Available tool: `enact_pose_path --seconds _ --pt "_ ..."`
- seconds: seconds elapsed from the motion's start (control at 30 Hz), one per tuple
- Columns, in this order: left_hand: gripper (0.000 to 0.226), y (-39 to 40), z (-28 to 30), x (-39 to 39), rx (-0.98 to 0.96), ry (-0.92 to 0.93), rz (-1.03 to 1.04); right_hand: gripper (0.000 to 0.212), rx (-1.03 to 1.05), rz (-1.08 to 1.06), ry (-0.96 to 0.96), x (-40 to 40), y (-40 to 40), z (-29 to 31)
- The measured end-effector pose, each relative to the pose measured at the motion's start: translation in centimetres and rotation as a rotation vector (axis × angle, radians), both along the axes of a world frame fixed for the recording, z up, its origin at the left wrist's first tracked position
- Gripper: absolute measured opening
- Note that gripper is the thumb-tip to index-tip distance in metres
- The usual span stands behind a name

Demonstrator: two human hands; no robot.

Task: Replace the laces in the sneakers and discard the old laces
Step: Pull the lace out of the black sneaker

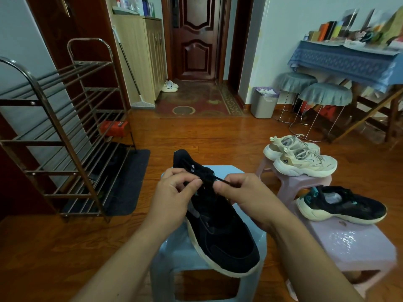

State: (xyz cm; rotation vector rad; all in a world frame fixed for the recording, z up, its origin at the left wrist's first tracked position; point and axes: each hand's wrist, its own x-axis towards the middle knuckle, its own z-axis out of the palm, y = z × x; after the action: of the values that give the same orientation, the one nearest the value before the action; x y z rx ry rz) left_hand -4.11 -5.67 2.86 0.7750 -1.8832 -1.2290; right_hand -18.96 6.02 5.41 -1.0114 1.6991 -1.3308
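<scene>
We've got the black sneaker [218, 223] parked on the blue stool [172, 253] so both hands are free — left hand [172, 194] and right hand [244, 196] each pinch the black lace [218, 179] at the eyelets.

Wooden floor [196, 136], metal rack [65, 127] left, dark door [196, 40] ahead.

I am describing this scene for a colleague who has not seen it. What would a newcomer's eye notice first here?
First, the two hands in the centre: the left hand and right hand both pinch a black lace over a black sneaker lying on a light blue stool. To the right, its partner, the second black sneaker, sits on a pink stool, with a pair of cream sneakers on another stool behind. A metal shoe rack stands at left.
</scene>
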Motion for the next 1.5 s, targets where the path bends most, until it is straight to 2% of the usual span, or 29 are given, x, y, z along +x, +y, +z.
enact_pose_path --seconds 0.07,0.13,0.2,0.27,0.33,0.43,0.5,0.53,0.6,0.67,0.73,0.83,0.9,0.97,1.17,1.23,1.3,1.33,1.37,1.43,1.47,1.5 --pt "0.021 -0.4 -0.1 0.3 -0.004 -0.007 -0.029 0.030 -0.012 -0.015 0.023 -0.7 0.3 0.0" --pt "0.021 -0.5 -0.1 0.3 -0.024 -0.027 -0.046 0.035 -0.020 0.028 -0.045 -0.9 0.4 -0.2" --pt "0.020 -0.7 -0.2 0.3 -0.020 -0.031 -0.031 0.036 -0.150 0.009 -0.324 -1.0 0.4 -0.1" --pt "0.018 -1.1 -0.3 0.5 0.067 0.000 -0.024 0.036 -0.401 -0.102 -0.720 -1.4 0.8 0.7" --pt "0.018 -1.4 -0.3 0.7 0.142 0.015 -0.029 0.033 -0.692 -0.195 -1.022 -2.6 1.6 1.6" --pt "0.019 -1.2 -0.1 0.7 0.164 0.001 -0.035 0.025 -1.022 -0.377 -1.280 -4.6 2.7 1.3" --pt "0.020 -1.0 0.1 0.6 0.177 0.008 -0.035 0.014 -1.086 -0.518 -1.388 -5.7 2.8 0.2" --pt "0.021 -0.9 0.1 0.7 0.186 0.013 -0.038 0.004 -1.043 -0.546 -1.376 -6.2 2.5 -0.3" --pt "0.023 -0.9 0.1 0.7 0.206 0.027 -0.050 0.027 -0.760 -0.569 -1.140 -6.5 1.9 -1.0" --pt "0.023 -0.8 0.1 0.7 0.222 0.052 -0.065 0.040 -0.432 -0.536 -0.733 -5.6 0.9 -1.4" --pt "0.022 -0.7 0.0 0.6 0.194 0.065 -0.070 0.028 -0.253 -0.470 -0.256 -3.6 0.0 -1.4" --pt "0.017 -0.5 0.0 0.6 0.061 0.014 -0.078 0.023 -0.193 -0.332 0.341 -0.9 -1.2 -1.8" --pt "0.016 -0.5 -0.1 0.5 0.003 0.000 -0.081 0.025 -0.201 -0.238 0.602 0.1 -1.9 -2.4" --pt "0.018 -0.5 -0.1 0.5 -0.017 0.003 -0.087 0.022 -0.223 -0.225 0.757 0.6 -2.6 -2.8" --pt "0.013 -1.1 -0.3 0.8 -0.116 -0.042 -0.074 0.008 -0.334 -0.334 1.017 -0.6 -2.4 -1.7" --pt "0.018 -1.2 -0.1 1.1 -0.080 -0.035 -0.078 0.010 -0.208 -0.619 0.846 -3.1 -2.0 -0.9" --pt "0.024 -1.2 0.1 1.4 -0.006 -0.019 -0.085 0.014 -0.110 -0.989 0.463 -6.8 -0.5 -0.5" --pt "0.024 -1.2 0.1 1.5 0.039 -0.007 -0.092 0.014 -0.061 -1.118 0.310 -8.3 0.6 -0.8" --pt "0.023 -1.0 0.2 1.6 0.086 -0.006 -0.093 0.015 0.042 -1.167 0.236 -9.2 1.4 -1.3" --pt "0.021 -0.9 0.2 1.7 0.199 0.003 -0.102 0.016 0.320 -1.022 0.325 -9.7 1.9 -2.9" --pt "0.021 -0.9 0.3 1.6 0.260 0.015 -0.119 0.025 0.396 -0.883 0.414 -9.2 1.6 -3.5" --pt "0.022 -0.8 0.5 1.4 0.313 0.027 -0.135 0.041 0.356 -0.735 0.513 -8.5 1.2 -3.8"
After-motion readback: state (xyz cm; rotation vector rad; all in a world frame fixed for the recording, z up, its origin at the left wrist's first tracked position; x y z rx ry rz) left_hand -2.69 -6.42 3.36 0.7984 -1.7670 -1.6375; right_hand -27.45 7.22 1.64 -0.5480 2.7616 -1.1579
